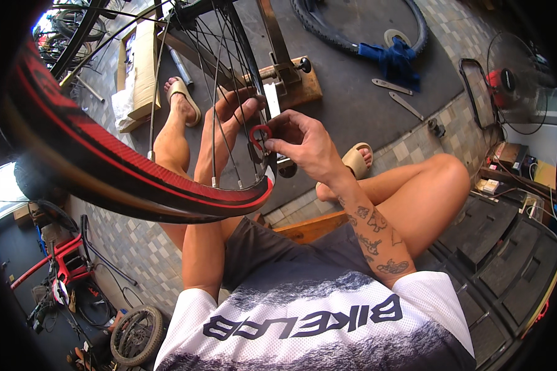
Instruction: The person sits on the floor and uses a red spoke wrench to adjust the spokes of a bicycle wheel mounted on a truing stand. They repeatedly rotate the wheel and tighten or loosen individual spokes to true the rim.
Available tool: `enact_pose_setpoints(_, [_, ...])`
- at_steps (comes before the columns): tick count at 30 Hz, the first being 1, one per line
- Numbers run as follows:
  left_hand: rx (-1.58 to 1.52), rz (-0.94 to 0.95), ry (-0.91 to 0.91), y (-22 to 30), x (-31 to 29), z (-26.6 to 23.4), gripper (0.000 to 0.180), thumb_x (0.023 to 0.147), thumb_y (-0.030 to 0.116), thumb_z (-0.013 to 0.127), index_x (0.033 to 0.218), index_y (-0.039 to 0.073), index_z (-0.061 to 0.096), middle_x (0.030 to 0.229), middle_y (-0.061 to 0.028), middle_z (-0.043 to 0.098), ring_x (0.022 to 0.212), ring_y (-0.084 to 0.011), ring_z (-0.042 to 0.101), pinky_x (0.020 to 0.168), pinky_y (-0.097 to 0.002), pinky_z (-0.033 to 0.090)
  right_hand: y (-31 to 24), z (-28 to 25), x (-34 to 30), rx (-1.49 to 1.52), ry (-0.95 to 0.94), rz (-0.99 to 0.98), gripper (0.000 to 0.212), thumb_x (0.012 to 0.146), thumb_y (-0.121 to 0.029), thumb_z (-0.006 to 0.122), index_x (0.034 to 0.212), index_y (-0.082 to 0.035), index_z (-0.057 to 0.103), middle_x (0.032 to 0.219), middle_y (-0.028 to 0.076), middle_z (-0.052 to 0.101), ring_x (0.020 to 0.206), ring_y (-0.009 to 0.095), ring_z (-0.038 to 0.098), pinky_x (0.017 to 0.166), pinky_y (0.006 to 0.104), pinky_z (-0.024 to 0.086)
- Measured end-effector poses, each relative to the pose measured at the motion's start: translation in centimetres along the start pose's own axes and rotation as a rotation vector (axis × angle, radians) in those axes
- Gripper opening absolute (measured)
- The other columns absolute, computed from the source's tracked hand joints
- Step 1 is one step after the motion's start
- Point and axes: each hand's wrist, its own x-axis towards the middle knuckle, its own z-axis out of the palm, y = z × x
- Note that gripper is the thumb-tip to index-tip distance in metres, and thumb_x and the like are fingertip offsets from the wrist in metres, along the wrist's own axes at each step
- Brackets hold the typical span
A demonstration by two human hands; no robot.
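Note:
A bicycle wheel with a black and red rim [167, 191] stands upright in front of me, its thin spokes [214, 142] fanning down from the hub at the top. My right hand [303, 141] pinches a small red spoke wrench [258, 137] between thumb and fingers, against a spoke close to the rim's right side. Reaching through from the far side of the spokes, my left hand [234, 111] has its fingers bent toward the same area. What those fingertips grip is partly hidden. Behind the hands, a metal wheel stand [281, 59] rises from a wooden block [306, 86].
A tire [359, 46] with a blue cloth [390, 62] lies on the dark mat ahead, near two flat metal tire levers [392, 86]. An opened cardboard box [143, 68] stands at left. Black cases [476, 247] are at right; a red bike frame [62, 256] is at lower left.

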Motion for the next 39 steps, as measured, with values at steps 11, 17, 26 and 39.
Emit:
enact_pose_setpoints(11, [-0.017, 0.02, 0.121, 0.1, -0.4, 0.1, 0.044, 0.099, 0.025, 0.08, 0.133, 0.0, 0.068, 0.117, -0.0061, 0.072, 0.111, -0.0184, 0.065, 0.097, -0.0356, 0.055, -0.3, 0.8, 0.0, -0.004, 0.0, 0.057, 0.024, 0.097, -0.002, 0.076, 0.119, 0.0, 0.067, 0.11, 0.008, 0.077, 0.105, 0.015, 0.073, 0.094, 0.0314, 0.059])
enact_pose_setpoints(17, [0.228, 0.086, 0.195, 0.2, -2.3, -0.6, 0.045, 0.099, 0.036, 0.081, 0.123, 0.001, 0.066, 0.104, -0.0042, 0.071, 0.093, -0.0123, 0.063, 0.08, -0.0305, 0.051, 0.5, -0.1, 0.3, 0.259, -0.129, 0.248, 0.045, 0.102, -0.008, 0.074, 0.14, -0.002, 0.051, 0.116, 0.011, 0.077, 0.11, 0.017, 0.073, 0.097, 0.0324, 0.057])
enact_pose_setpoints(26, [-0.095, -0.228, -0.272, 0.4, -3.2, -2.1, 0.047, 0.097, 0.04, 0.083, 0.127, 0.006, 0.071, 0.094, 0.0021, 0.073, 0.085, -0.0062, 0.064, 0.068, -0.024, 0.048, 2.2, -0.6, 0.8, 0.334, -0.198, 0.276, 0.051, 0.101, -0.02, 0.078, 0.139, -0.001, 0.049, 0.121, 0.011, 0.074, 0.112, 0.015, 0.069, 0.094, 0.0328, 0.056])
enact_pose_setpoints(39, [0.348, 0.063, 0.144, 0.8, -2.3, 0.7, 0.067, 0.088, 0.053, 0.087, 0.114, -0.006, 0.068, 0.095, -0.0173, 0.076, 0.084, -0.024, 0.074, 0.077, -0.0414, 0.057, -0.5, 0.0, 1.5, 0.132, -0.006, 0.126, 0.026, 0.098, -0.004, 0.076, 0.123, 0.0, 0.068, 0.113, 0.006, 0.078, 0.104, 0.013, 0.073, 0.091, 0.028, 0.057])
